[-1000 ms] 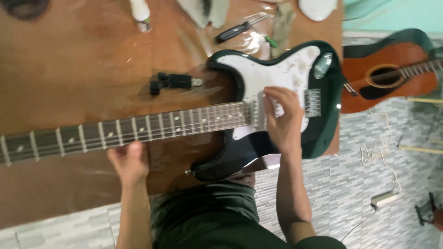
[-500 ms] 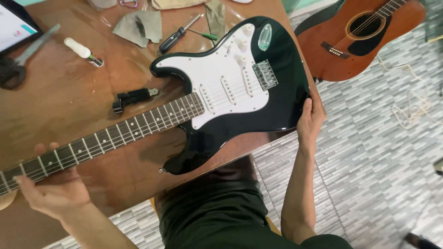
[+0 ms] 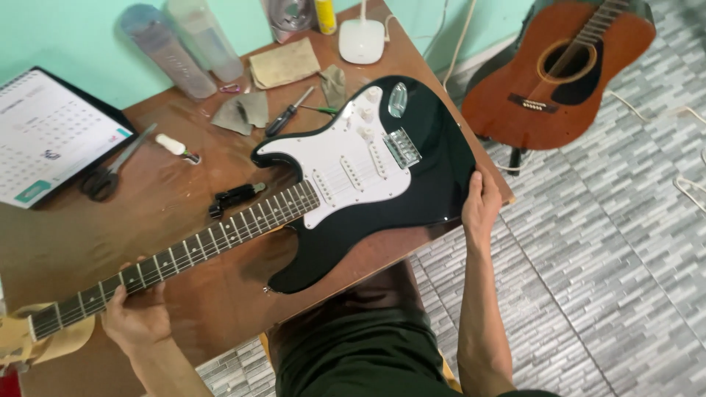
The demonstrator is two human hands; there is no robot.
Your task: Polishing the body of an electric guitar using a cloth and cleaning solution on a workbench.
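We see a black electric guitar (image 3: 434,169) with a white pickguard lying face up across a brown wooden surface (image 3: 184,198), its body toward the right edge and its neck (image 3: 191,246) running down to the near left. Our left hand (image 3: 136,316) is wrapped around the neck close to the headstock, fingers curled over the fretboard from underneath, so it is closed on the neck. Our right hand (image 3: 479,208) is pressed against the rounded lower edge of the body at the right rim of the surface, fingers lying along the black edge and gripping it.

Just beyond the neck, a small black tool (image 3: 234,198) lies on the wood. Farther off, a screwdriver (image 3: 288,113) with a black handle lies near the guitar's upper horn, with a green-handled tool beside it. Grey cloth pieces (image 3: 243,114) and a tan folded cloth (image 3: 283,62) lie toward the far side. A pair of scissors (image 3: 110,170) rests at the far left, touching a desk calendar (image 3: 48,136). Two clear bottles (image 3: 180,48) lie by the turquoise wall, and a white lamp base (image 3: 362,40) stands at the far edge.

To the right, on the grey tiled floor (image 3: 610,279), a brown acoustic guitar (image 3: 566,70) leans well apart from the electric one.
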